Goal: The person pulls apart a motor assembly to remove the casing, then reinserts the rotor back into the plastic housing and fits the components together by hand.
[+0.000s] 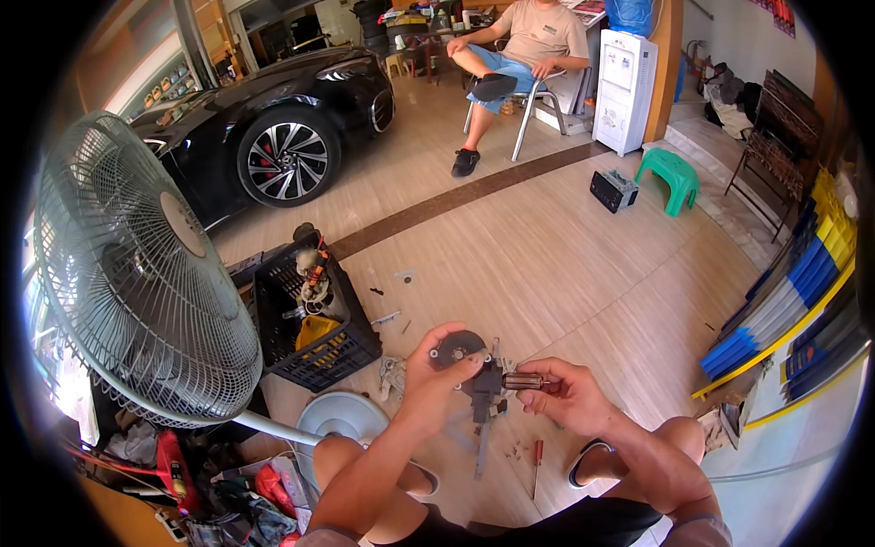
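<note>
My left hand (425, 376) is closed around a dark motor gear housing (483, 383) with a round, disc-like end, its thumb lying across the disc. From the other side, my right hand (574, 394) pinches a shiny cylindrical motor rotor (521, 381) with lengthwise grooves. The rotor points into the side of the housing; how far its shaft goes in is hidden. Below both hands, a screwdriver (538, 451) with a red handle lies on the floor, beside some small loose bits.
A black crate (351, 351) of parts stands left of my hands, by a large floor fan (137, 264). A black car (273, 137), a seated person (533, 46), a green stool (670, 178) and a black box-shaped electronic unit (613, 191) are farther off. Blue and yellow panels (784, 301) lean at right.
</note>
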